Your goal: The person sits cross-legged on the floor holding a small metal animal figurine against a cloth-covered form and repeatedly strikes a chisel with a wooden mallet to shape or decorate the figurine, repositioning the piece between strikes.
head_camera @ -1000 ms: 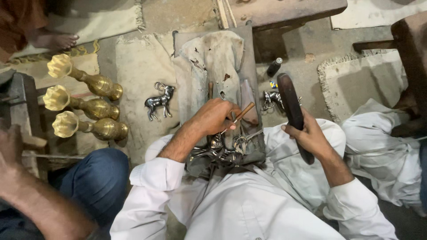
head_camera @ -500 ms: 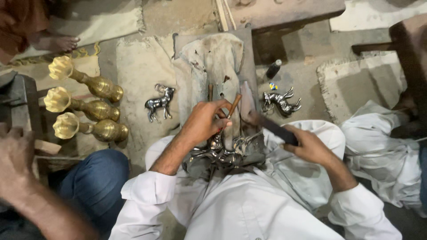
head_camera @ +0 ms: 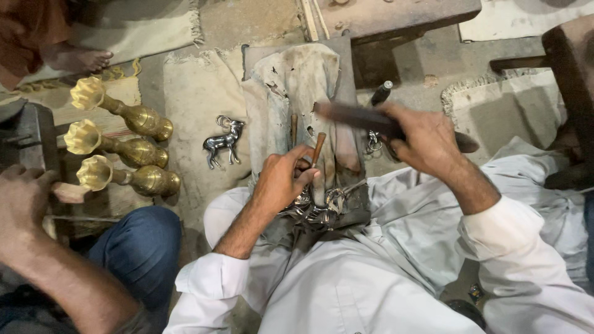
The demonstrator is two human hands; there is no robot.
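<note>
My left hand (head_camera: pixel 281 179) pinches a thin brown chisel (head_camera: pixel 318 147) upright, its tip on a shiny silver metal figurine (head_camera: pixel 322 213) lying on a cloth-covered block (head_camera: pixel 297 80) in my lap. My right hand (head_camera: pixel 427 139) grips a long dark bar-like hammer (head_camera: pixel 352 114), held level just above and behind the chisel's top. A second thin tool (head_camera: pixel 294 127) lies on the cloth beside the chisel. My sleeves and clothes are white.
A silver deer figurine (head_camera: pixel 224 141) stands on the mat to the left, another silver figurine (head_camera: pixel 373 141) under the hammer. Three brass vases (head_camera: pixel 142 117) lie at far left. Another person's hand (head_camera: pixel 25 198), blue-trousered knee (head_camera: pixel 133 247) and someone's bare foot (head_camera: pixel 77 59) are nearby.
My right hand swung the dark hammer down onto the chisel, then lifted it and turned it level above the chisel. My left hand stayed on the chisel.
</note>
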